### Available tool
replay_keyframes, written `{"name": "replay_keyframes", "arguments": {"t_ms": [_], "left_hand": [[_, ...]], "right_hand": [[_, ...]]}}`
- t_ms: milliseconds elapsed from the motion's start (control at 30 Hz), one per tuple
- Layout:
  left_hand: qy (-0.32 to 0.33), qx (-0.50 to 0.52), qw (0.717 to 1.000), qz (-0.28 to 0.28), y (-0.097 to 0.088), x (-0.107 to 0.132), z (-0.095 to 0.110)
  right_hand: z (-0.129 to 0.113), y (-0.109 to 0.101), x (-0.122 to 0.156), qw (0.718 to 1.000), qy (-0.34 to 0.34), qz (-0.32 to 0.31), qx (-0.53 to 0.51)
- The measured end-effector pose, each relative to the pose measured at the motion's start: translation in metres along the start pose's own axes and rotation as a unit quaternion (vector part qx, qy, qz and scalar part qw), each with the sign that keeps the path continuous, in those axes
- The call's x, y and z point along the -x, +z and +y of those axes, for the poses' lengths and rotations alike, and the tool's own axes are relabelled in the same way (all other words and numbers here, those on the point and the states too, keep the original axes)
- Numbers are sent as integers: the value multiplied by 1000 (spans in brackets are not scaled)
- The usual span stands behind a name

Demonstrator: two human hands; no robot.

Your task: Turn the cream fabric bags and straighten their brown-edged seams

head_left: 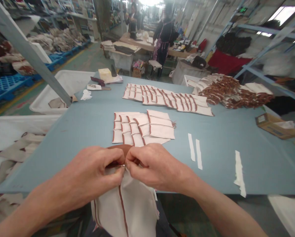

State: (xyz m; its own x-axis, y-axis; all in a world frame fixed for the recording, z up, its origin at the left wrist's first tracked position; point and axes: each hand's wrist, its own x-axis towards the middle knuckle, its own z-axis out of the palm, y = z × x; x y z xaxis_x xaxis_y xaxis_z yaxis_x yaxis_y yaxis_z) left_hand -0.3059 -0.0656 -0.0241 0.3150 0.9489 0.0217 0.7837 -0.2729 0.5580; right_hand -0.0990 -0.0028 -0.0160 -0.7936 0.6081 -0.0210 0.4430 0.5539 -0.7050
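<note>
Both hands meet at the table's front edge on a cream fabric piece (139,207) with brown trim. My left hand (98,168) pinches its upper edge, thumb against fingers, where a small shiny bit shows at the fingertips. Close beside it, my right hand (152,164) grips the same edge, fingers curled in. The fabric piece hangs down below the hands, a brown line running along its middle. A brown part (124,148) of it shows behind the knuckles. Just beyond lies an overlapping row of cream panels (159,123) with brown edges.
A longer row of similar panels (167,97) lies farther back on the blue table (223,131). White strips (198,154) lie at right, near a cardboard box (276,125). A brown-and-cream heap (226,89) is at the back right. White bins (60,79) stand left; people stand beyond.
</note>
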Motion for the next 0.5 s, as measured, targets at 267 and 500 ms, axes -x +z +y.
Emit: {"name": "replay_keyframes", "arguments": {"t_ms": [267, 500], "left_hand": [[52, 10, 996, 65, 5, -1, 3], [65, 126, 986, 88, 1, 14, -8]], "right_hand": [[-8, 9, -2, 997, 18, 26, 71], [1, 13, -2, 970, -185, 153, 49]]}}
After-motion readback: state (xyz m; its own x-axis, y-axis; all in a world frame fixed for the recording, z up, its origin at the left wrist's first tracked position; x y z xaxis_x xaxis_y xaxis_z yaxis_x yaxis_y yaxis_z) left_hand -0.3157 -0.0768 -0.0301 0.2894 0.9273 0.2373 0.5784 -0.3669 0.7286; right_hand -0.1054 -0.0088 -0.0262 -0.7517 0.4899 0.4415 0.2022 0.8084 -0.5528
